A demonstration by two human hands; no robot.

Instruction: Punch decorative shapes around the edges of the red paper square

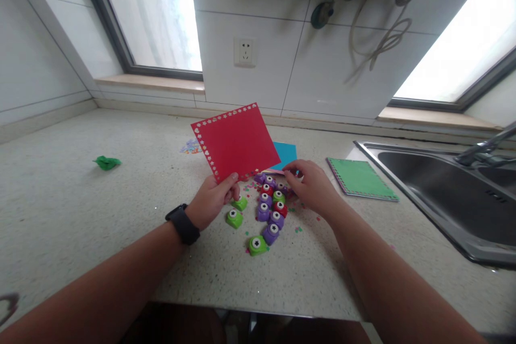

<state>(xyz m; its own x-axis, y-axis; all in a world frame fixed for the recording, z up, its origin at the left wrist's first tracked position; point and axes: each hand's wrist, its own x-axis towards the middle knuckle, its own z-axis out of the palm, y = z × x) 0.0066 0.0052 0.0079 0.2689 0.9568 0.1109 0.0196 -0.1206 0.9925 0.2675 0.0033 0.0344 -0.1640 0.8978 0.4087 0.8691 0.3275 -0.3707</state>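
Observation:
My left hand (215,196) pinches the lower edge of a red sheet of paper (237,142) between thumb and fingers. The sheet is raised and tilted, with small punched shapes along its top, left and part of its lower edge. My right hand (312,185) has its fingers curled together beside the near edge of a blue sheet (287,155); what lies between the fingertips is hidden. Below and between the hands stand several craft punches: purple (271,233), red (280,208) and green (257,245). Tiny punched paper bits (298,229) lie scattered around them.
A stack of punched sheets with green on top (365,179) lies to the right, beside the steel sink (427,193) and its faucet (484,149). Crumpled green material (107,162) rests at left. More paper bits (190,146) show behind the red sheet. A tiled wall rises behind.

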